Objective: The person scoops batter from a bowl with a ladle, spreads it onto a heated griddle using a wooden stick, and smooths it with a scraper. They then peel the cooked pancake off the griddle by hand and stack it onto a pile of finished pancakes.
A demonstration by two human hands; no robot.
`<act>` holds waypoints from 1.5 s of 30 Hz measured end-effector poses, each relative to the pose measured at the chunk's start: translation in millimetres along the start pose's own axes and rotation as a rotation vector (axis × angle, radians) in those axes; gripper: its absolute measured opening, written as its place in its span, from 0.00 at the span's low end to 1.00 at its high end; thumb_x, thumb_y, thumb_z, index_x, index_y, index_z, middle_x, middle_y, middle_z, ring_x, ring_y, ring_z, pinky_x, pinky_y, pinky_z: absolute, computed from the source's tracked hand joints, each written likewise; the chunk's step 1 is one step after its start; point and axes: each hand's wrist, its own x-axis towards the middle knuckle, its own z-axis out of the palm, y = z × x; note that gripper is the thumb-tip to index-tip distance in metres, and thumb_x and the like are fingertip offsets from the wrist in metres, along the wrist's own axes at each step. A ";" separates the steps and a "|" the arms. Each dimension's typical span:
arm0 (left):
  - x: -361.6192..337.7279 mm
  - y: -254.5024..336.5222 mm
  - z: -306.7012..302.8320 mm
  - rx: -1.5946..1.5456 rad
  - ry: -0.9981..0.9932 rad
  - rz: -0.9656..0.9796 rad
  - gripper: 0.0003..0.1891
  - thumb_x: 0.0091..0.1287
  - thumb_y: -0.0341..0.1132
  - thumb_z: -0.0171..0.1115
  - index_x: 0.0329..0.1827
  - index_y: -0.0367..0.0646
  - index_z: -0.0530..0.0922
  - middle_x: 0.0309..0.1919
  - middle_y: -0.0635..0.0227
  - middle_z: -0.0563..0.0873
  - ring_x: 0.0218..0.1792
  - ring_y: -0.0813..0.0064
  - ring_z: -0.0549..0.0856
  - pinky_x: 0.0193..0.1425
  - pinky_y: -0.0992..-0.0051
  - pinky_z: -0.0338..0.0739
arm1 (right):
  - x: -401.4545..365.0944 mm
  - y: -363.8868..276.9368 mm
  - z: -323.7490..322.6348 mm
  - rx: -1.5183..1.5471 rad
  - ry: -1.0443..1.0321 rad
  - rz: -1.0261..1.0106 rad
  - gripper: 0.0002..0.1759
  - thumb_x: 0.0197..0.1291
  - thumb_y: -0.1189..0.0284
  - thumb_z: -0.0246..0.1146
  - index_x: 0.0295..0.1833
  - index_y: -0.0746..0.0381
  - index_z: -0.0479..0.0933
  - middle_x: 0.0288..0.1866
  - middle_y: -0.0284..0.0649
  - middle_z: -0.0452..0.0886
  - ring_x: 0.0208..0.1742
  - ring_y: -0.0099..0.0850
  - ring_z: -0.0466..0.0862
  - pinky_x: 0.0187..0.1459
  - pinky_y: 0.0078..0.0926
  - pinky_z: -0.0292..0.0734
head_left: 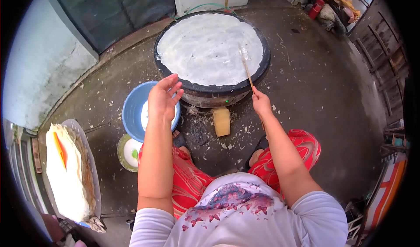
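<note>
A wide round griddle [267,57] with a black rim stands in front of me, its top covered by a thin white sheet of batter [205,50]. My right hand [261,102] is closed round a thin wooden stick [247,70], whose far end lies over the right part of the batter. To the left, my left hand [164,98] holds nothing; its fingers are apart, palm turned up, near the griddle's front edge. Beneath that hand and forearm sits a blue basin [131,118] with white stuff inside, partly hidden by the arm.
A green bowl [121,153] of white liquid stands beside the basin. At far left, a pile of thin pale sheets [68,181] with an orange piece [61,148] lies on a tray [94,177]. A yellow block [222,122] stands before the griddle. Flakes dot the floor.
</note>
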 end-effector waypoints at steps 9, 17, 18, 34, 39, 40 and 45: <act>-2.1 -1.3 0.7 0.000 -0.010 0.006 0.12 0.59 0.31 0.55 0.44 0.35 0.76 0.39 0.64 0.79 0.40 0.72 0.78 0.46 0.72 0.73 | -35.5 -72.3 -63.1 0.749 -0.131 0.555 0.21 0.68 0.69 0.43 0.66 0.51 0.60 0.28 0.35 0.74 0.16 0.18 0.64 0.15 0.16 0.61; 0.6 -6.7 1.5 -0.032 -0.022 -0.017 0.12 0.58 0.32 0.57 0.44 0.36 0.76 0.41 0.64 0.80 0.42 0.71 0.77 0.47 0.71 0.73 | -47.1 -132.2 -14.9 0.668 -0.598 0.377 0.21 0.67 0.69 0.45 0.65 0.53 0.62 0.29 0.36 0.75 0.17 0.18 0.65 0.16 0.14 0.62; 1.3 -7.3 0.6 -0.030 -0.028 -0.010 0.12 0.59 0.32 0.57 0.43 0.36 0.76 0.42 0.63 0.80 0.42 0.71 0.77 0.47 0.72 0.73 | -44.2 -135.0 -6.7 0.633 -0.588 0.366 0.21 0.67 0.69 0.45 0.65 0.52 0.62 0.29 0.35 0.75 0.17 0.17 0.64 0.16 0.14 0.61; -9.8 -0.8 2.8 -0.038 -0.034 -0.042 0.13 0.61 0.31 0.52 0.47 0.33 0.74 0.45 0.62 0.79 0.43 0.71 0.77 0.47 0.71 0.73 | -6.8 -132.0 10.5 0.631 -0.368 0.452 0.20 0.69 0.69 0.40 0.65 0.54 0.61 0.29 0.38 0.74 0.17 0.20 0.65 0.16 0.15 0.63; -12.6 2.7 2.6 -0.044 -0.048 -0.032 0.13 0.61 0.31 0.52 0.47 0.34 0.74 0.45 0.62 0.79 0.44 0.72 0.77 0.47 0.71 0.72 | 20.9 -148.0 5.9 0.726 -0.438 0.430 0.22 0.67 0.74 0.40 0.66 0.59 0.58 0.30 0.41 0.75 0.19 0.22 0.68 0.19 0.19 0.67; -13.0 2.6 2.5 -0.043 -0.060 -0.040 0.13 0.61 0.31 0.52 0.47 0.35 0.74 0.45 0.63 0.79 0.44 0.72 0.77 0.47 0.72 0.72 | 25.5 -156.6 6.2 0.678 -0.482 0.416 0.23 0.65 0.77 0.40 0.66 0.57 0.57 0.36 0.41 0.76 0.21 0.22 0.70 0.21 0.19 0.68; -10.7 2.3 2.5 -0.055 -0.053 -0.067 0.14 0.61 0.30 0.52 0.48 0.35 0.73 0.46 0.64 0.79 0.44 0.73 0.77 0.48 0.72 0.71 | 28.5 -185.5 16.8 0.767 -0.658 0.258 0.26 0.63 0.78 0.40 0.68 0.53 0.56 0.44 0.37 0.74 0.21 0.22 0.69 0.20 0.19 0.68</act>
